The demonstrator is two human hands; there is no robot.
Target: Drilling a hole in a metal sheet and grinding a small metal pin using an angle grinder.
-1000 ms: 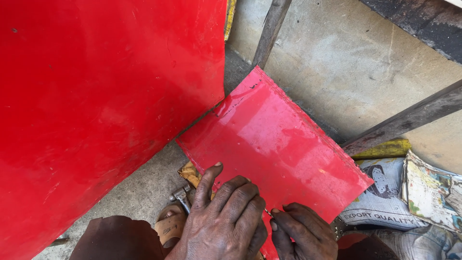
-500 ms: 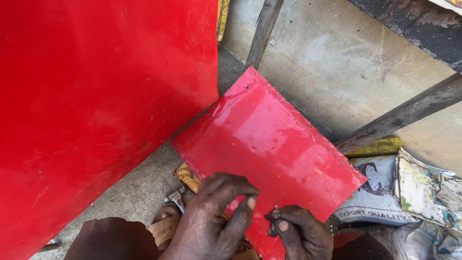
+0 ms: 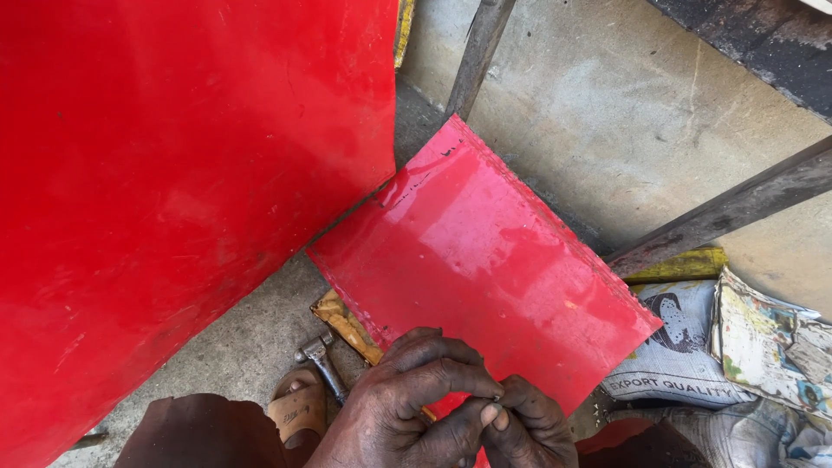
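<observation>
**At the near edge of the small red sheet: both hands pinched together**

Low in the frame, left hand [image 3: 416, 407] and right hand [image 3: 530, 429] meet at the near edge of the small red metal sheet [image 3: 485, 269]. Fingers on both are curled tight, tips pressed together at one spot. Something small and dark shows between the fingertips; too small to tell what it is. Neither hand is spread flat on the sheet, and whether either actually grips the sheet edge can't be told.

Sheet position: lies tilted like a diamond on the concrete floor [image 3: 607, 121], glossy, one corner pointing up-frame, near corner hidden under the hands. Its upper left edge touches or runs just under the large red panel [image 3: 173, 191], which fills the left half of the view. Scuffs and dark specks along that edge.

Around it:
- Hammer [image 3: 322, 364] on the floor just left of the left hand, head up-frame, near a sandalled foot [image 3: 299, 412].
- Yellowish strip [image 3: 347, 325] sticking out from under the sheet's lower left edge.
- Two dark bars [image 3: 737, 208] lean across the floor at upper right and top centre.
- Printed woven sack [image 3: 676, 355] and crumpled printed paper [image 3: 771, 342] at right, just beside the sheet's right corner.
</observation>
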